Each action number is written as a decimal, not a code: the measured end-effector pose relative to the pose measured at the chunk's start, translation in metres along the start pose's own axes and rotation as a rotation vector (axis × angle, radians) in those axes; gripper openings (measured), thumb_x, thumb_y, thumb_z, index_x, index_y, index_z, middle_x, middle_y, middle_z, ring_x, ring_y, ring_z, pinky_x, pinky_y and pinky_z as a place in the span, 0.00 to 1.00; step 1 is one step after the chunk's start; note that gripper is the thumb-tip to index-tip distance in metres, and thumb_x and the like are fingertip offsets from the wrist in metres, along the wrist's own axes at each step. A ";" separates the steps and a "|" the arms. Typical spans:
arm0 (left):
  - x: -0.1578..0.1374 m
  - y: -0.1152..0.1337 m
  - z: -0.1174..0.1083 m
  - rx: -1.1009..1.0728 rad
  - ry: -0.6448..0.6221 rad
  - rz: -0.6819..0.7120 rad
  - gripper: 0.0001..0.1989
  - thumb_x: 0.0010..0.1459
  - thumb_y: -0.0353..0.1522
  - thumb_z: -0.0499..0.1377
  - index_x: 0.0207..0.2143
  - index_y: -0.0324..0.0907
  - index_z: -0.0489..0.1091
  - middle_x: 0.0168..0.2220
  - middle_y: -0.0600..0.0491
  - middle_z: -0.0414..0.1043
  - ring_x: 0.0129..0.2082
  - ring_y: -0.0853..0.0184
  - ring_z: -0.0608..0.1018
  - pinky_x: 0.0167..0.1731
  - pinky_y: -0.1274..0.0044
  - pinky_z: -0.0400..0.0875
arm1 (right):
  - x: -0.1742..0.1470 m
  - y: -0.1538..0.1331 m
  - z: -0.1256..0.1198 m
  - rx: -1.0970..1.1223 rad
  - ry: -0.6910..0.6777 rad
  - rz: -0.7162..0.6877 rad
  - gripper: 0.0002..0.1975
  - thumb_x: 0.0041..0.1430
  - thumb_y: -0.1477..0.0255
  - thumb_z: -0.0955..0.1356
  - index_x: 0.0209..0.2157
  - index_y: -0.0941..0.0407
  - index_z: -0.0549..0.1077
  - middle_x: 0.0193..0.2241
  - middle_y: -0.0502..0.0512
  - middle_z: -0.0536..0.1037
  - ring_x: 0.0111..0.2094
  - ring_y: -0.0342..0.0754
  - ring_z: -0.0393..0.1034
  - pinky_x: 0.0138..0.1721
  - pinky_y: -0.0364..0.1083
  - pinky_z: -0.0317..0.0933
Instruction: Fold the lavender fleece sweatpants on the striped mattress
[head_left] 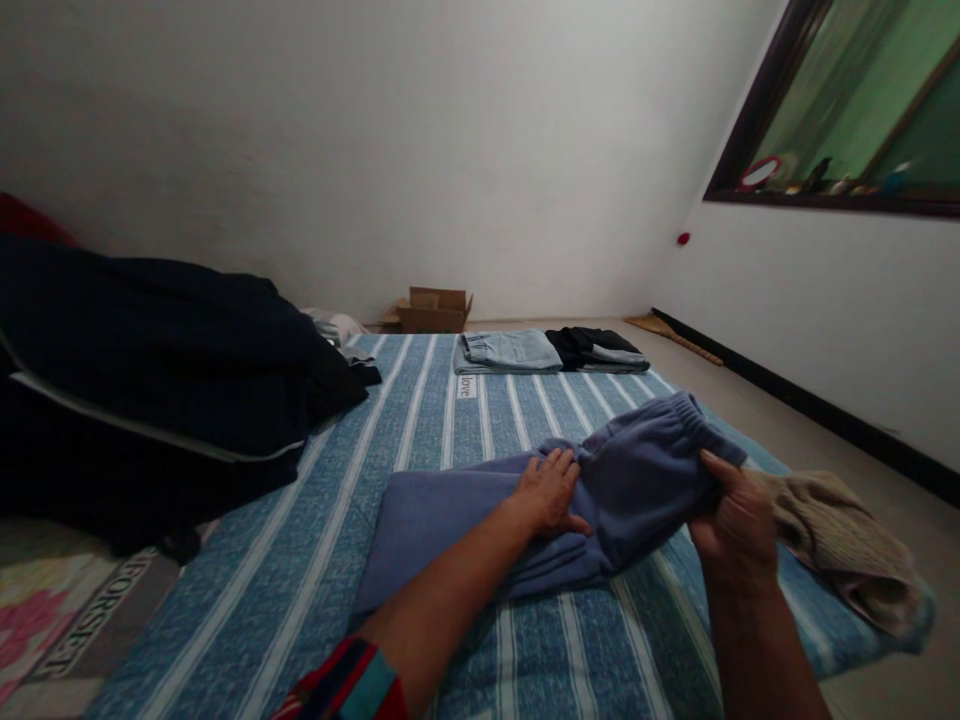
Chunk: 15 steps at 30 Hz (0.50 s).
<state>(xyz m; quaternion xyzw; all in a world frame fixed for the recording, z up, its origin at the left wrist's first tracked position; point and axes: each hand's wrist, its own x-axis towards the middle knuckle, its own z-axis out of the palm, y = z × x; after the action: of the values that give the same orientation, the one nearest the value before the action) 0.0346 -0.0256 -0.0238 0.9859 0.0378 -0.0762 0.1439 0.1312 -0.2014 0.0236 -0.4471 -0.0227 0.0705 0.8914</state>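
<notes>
Blue-purple trousers (450, 520) lie folded on a blue striped bedsheet (367, 420), their elastic waist end raised at the right. My left hand (551, 492) presses on the middle of the trousers, palm down, thumb spread from the fingers. At the waistband, my right hand (735, 515) grips the cloth, thumb on top and fingers underneath, holding that end off the bed. Just right of this hand sits a brown fuzzy garment (847, 540) at the bed's edge.
Folded light-blue jeans (510, 350) and a folded black garment (600, 350) lie at the bed's far end. A heap of dark clothes (150, 370) covers the left side. Beyond the bed are an open cardboard box (435, 310) and a window (862, 110) at right.
</notes>
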 end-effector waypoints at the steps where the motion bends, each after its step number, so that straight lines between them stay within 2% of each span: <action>1: 0.000 0.000 0.001 0.003 0.017 0.013 0.48 0.47 0.54 0.56 0.62 0.38 0.44 0.65 0.40 0.39 0.64 0.51 0.43 0.58 0.55 0.44 | 0.001 0.000 -0.002 -0.002 -0.005 0.002 0.18 0.43 0.76 0.72 0.40 0.58 0.74 0.34 0.52 0.79 0.38 0.49 0.74 0.45 0.49 0.67; 5: 0.001 -0.001 0.005 0.015 0.077 0.049 0.48 0.46 0.54 0.57 0.61 0.37 0.45 0.64 0.38 0.43 0.64 0.52 0.47 0.59 0.59 0.46 | 0.006 0.001 -0.011 0.017 -0.007 0.008 0.18 0.44 0.77 0.71 0.41 0.58 0.74 0.36 0.52 0.79 0.40 0.49 0.73 0.46 0.48 0.66; 10: -0.002 -0.001 0.004 0.039 0.162 0.094 0.45 0.45 0.53 0.60 0.58 0.36 0.52 0.61 0.39 0.51 0.62 0.54 0.54 0.58 0.67 0.50 | 0.013 0.003 -0.026 0.104 -0.009 0.064 0.17 0.44 0.78 0.69 0.40 0.57 0.75 0.38 0.52 0.79 0.44 0.50 0.72 0.50 0.50 0.63; 13: -0.002 -0.001 0.001 0.044 0.179 0.141 0.43 0.46 0.53 0.60 0.56 0.35 0.54 0.60 0.38 0.53 0.61 0.54 0.56 0.58 0.69 0.51 | 0.014 0.003 -0.036 0.148 0.059 0.122 0.15 0.46 0.77 0.68 0.39 0.56 0.75 0.38 0.52 0.79 0.45 0.49 0.71 0.53 0.51 0.61; 15: 0.000 -0.001 -0.001 0.043 0.146 0.151 0.43 0.46 0.53 0.59 0.57 0.34 0.53 0.61 0.38 0.51 0.61 0.54 0.55 0.58 0.68 0.51 | 0.014 0.004 -0.040 0.164 0.119 0.142 0.15 0.47 0.77 0.67 0.40 0.56 0.76 0.38 0.51 0.79 0.45 0.49 0.71 0.54 0.51 0.59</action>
<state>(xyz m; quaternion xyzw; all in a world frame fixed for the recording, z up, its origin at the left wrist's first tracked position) 0.0345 -0.0247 -0.0232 0.9917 -0.0278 0.0059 0.1251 0.1486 -0.2293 -0.0038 -0.3767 0.0680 0.1086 0.9174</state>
